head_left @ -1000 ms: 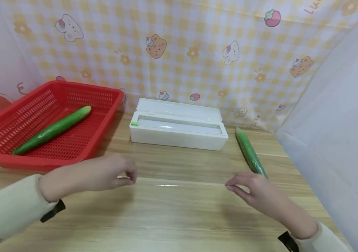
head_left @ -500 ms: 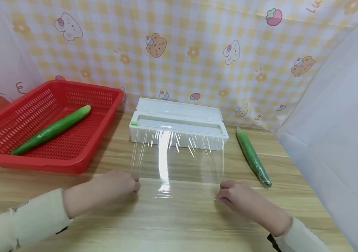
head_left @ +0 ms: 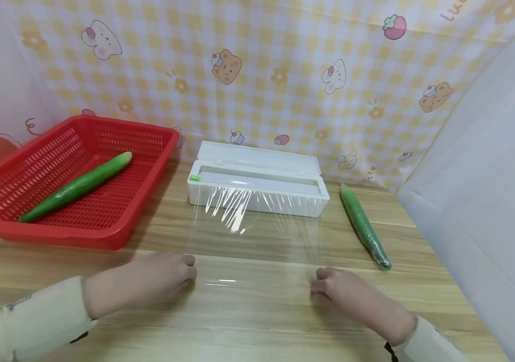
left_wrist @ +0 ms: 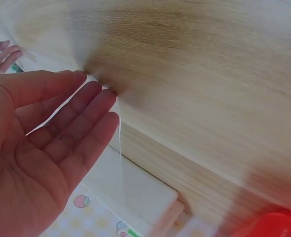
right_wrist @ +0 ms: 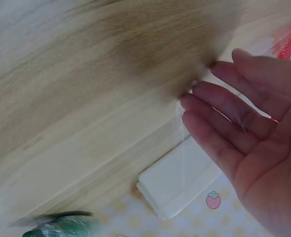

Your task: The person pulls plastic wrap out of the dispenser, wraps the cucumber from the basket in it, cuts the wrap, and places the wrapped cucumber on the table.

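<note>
A sheet of clear plastic wrap [head_left: 257, 246] runs from the white wrap dispenser box [head_left: 257, 197] toward me, low over the wooden table. It shows creases and glare near the box. My left hand [head_left: 162, 274] is at the sheet's near left corner. In the left wrist view its long fingers [left_wrist: 93, 143] are nearly straight, fingertips down at the table with the film's edge beside them. My right hand [head_left: 352, 296] is at the near right corner. In the right wrist view its fingers [right_wrist: 214, 131] also extend to the tabletop, the thumb apart from them.
A red plastic basket [head_left: 117, 236] at the left holds a cucumber [head_left: 78, 185]. Another cucumber [head_left: 363, 223], wrapped in film, lies at the right. The dispenser's lid [head_left: 257, 156] stands open against the checked curtain [head_left: 257, 100], and a green cutter slider [head_left: 194, 177] is at its left end.
Both hands, pinching the film's edge a second ago, came nearer and down to the table. Over the last half second the left shifted slightly left, and the film's glare became shorter and more creased.
</note>
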`<state>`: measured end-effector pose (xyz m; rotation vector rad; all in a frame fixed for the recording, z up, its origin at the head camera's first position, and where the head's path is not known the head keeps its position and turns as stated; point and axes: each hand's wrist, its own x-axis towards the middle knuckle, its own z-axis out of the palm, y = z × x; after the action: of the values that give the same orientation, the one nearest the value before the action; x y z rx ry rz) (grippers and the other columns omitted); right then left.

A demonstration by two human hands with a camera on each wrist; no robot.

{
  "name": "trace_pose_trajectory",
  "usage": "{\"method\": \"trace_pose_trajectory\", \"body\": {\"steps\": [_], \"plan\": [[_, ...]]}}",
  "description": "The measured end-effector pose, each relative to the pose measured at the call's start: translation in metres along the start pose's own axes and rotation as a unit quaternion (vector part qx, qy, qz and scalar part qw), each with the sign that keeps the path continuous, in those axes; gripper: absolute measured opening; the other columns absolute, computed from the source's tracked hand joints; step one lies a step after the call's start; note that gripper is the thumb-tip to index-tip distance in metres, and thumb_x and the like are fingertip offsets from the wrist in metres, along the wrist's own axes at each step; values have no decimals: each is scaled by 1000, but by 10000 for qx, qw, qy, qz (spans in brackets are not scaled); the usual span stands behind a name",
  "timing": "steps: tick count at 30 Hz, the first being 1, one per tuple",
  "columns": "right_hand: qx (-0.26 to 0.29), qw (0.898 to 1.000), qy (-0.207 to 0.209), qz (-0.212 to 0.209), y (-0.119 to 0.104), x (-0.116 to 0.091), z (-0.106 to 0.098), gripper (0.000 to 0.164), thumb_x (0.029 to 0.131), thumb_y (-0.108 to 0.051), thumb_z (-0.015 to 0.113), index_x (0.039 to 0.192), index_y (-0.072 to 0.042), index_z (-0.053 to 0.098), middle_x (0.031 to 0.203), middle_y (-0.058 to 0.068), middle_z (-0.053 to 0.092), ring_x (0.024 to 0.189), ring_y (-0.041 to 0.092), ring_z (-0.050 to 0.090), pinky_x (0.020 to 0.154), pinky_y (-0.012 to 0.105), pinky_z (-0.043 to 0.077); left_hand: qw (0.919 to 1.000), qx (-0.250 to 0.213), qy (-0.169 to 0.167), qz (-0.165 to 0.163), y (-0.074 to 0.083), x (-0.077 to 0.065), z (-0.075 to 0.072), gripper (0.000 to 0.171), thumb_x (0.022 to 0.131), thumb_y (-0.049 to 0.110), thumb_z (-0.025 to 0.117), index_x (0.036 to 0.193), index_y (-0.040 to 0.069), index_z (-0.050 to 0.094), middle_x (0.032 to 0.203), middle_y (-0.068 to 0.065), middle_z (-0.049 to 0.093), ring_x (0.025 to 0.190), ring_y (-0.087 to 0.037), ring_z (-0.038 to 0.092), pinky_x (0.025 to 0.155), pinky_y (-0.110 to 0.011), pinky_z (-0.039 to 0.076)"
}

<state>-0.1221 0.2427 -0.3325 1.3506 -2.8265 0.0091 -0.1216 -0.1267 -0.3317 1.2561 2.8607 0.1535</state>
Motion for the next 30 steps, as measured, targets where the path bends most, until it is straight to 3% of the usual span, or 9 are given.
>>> {"method": "trace_pose_trajectory", "body": {"steps": [9,16,19,24,27,30], "plan": [[294,9994,-165,-60,-5,-4,-6,12,83,-16,67,72,-18,63,63,-13,40,56,-3,32,51,14,36,9998,-181,-22,42,-4,-9,-3,12,81,8,63,78,19,68,70,12,49,58,-2,45,52,-22,43],[601,9974,-378,142,-7,9,-23,6,83,-10,66,87,-11,70,80,-6,63,70,2,57,61,21,49,9990,-408,-42,199,-8,-8,-12,12,80,8,64,80,19,67,72,11,52,61,-2,49,54,-20,44],[678,9971,-269,227,-13,22,-32,8,86,-13,64,91,-9,70,85,-3,66,76,6,62,64,22,51,9985,-528,-104,111,-10,-7,-23,10,81,10,66,84,19,68,78,12,55,67,-3,55,58,-22,47],[530,9981,232,-194,-33,57,-41,13,88,-17,63,97,-10,69,92,-2,65,82,8,63,73,24,52,9977,-615,114,256,-15,-4,-49,13,81,8,68,90,17,68,84,10,61,75,-5,61,66,-25,52],[459,9973,395,-413,-51,83,-46,19,89,-20,62,105,-13,67,101,-2,63,91,10,62,80,26,51,9948,-1006,127,121,-21,-2,-68,14,84,10,66,94,19,69,88,10,66,80,-4,62,69,-24,53],[456,9962,459,-582,-70,110,-47,27,90,-25,60,116,-17,62,113,-3,60,102,10,60,88,25,49,9907,-1337,116,-224,-31,-1,-89,16,86,14,65,100,20,69,94,9,68,84,-5,63,71,-25,54]]}}
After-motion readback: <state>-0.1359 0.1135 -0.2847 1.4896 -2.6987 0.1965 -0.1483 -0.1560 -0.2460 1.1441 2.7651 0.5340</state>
